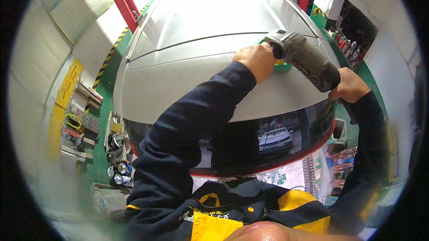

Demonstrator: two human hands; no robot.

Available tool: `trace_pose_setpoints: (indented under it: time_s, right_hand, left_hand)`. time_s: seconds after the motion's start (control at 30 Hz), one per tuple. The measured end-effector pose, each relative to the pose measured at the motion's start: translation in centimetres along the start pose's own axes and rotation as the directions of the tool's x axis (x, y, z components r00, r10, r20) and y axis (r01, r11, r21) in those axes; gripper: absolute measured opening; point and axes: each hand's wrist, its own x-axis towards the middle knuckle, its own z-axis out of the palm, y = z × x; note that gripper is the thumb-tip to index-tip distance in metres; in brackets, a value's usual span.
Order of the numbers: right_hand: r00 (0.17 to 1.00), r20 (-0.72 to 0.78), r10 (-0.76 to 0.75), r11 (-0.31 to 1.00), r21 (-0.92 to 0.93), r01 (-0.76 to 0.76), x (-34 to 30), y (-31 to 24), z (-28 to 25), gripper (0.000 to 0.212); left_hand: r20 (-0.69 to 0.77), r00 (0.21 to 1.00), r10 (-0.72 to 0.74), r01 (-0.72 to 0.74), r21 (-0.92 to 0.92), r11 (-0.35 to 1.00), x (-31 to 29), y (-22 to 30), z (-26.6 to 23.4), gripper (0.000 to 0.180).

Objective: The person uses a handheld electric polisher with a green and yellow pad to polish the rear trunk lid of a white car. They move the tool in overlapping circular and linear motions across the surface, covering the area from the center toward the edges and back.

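Observation:
A dark grey electric polisher (308,60) lies across the rear part of a pale silver car roof (187,80). My left hand (255,63) is closed round the dark handle beside the tool's metal head. At its back end, my right hand (351,85) is wrapped round the body. Beneath the head a green pad (282,67) shows in part, apparently against the roof. The rest of the pad is hidden by the tool and my left hand. Just below the roof, the dark rear window (237,142) reflects a white car.
Red lift posts (121,0) rise on both sides of the car. Along the left wall are a yellow-edged rack (67,93) and several spray cans (123,174) on the green floor. More bottles (351,51) line a recess at right. Black and yellow striping (109,58) marks the floor edge.

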Motion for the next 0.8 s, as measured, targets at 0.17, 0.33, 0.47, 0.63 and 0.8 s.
trace_pose_setpoints:
  time_s: [0.17,0.33,0.47,0.63,0.8]
  right_hand:
    - [0.983,0.078,-0.169,0.985,0.034,0.166,1.5,-9.1,7.1,0.037]
    - [0.944,0.160,-0.289,0.954,-0.032,0.297,5.0,-18.8,12.7,0.026]
    - [0.926,0.212,-0.313,0.927,-0.145,0.347,7.5,-26.1,17.8,0.026]
    - [0.887,0.188,-0.421,0.850,-0.258,0.458,8.5,-33.7,24.6,0.031]
    - [0.903,0.220,-0.370,0.884,-0.217,0.415,7.4,-32.9,23.6,0.033]
  left_hand:
    - [-0.043,0.994,-0.100,0.102,0.062,0.993,-9.7,-10.1,-2.9,0.041]
    - [-0.137,0.965,-0.225,0.235,0.063,0.970,-18.4,-19.4,-5.8,0.039]
    - [-0.228,0.921,-0.314,0.351,0.140,0.926,-24.8,-26.1,-7.1,0.047]
    - [-0.279,0.859,-0.430,0.490,0.203,0.848,-31.8,-32.6,-8.3,0.043]
    - [-0.295,0.854,-0.430,0.480,0.125,0.868,-31.6,-32.0,-7.0,0.040]
